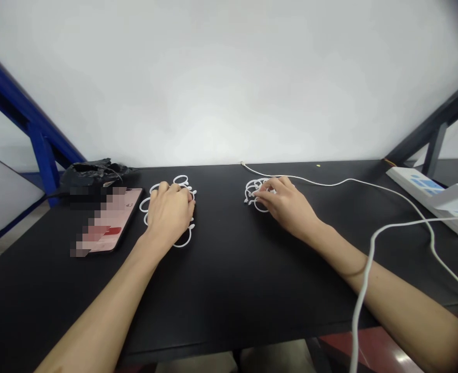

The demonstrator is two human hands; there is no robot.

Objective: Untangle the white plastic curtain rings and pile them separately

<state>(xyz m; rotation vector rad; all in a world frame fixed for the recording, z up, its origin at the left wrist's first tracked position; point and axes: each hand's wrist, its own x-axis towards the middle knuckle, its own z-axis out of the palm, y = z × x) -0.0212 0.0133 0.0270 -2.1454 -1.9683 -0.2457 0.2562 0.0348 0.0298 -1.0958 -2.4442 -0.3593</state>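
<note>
Several thin white rings [183, 239] with small knobbed ends lie in a loose cluster on the left of the black table. My left hand [170, 210] rests over this cluster, its fingers together and curled downward. Its fingertips are hidden, so what they grip does not show. On the right lies a second group of similar white rings [261, 205], overlapping each other. There my right hand [285, 204] has thumb and index finger closed in a pinch at a white ring, palm turned toward the left.
A phone [112, 223] with a lit, partly blurred screen lies left of my left hand, before a crumpled black plastic bag [92, 173]. A white cable [337, 184] runs across the table; another loop [368, 259] passes over my right forearm. White-and-blue boxes [423, 181] stand far right.
</note>
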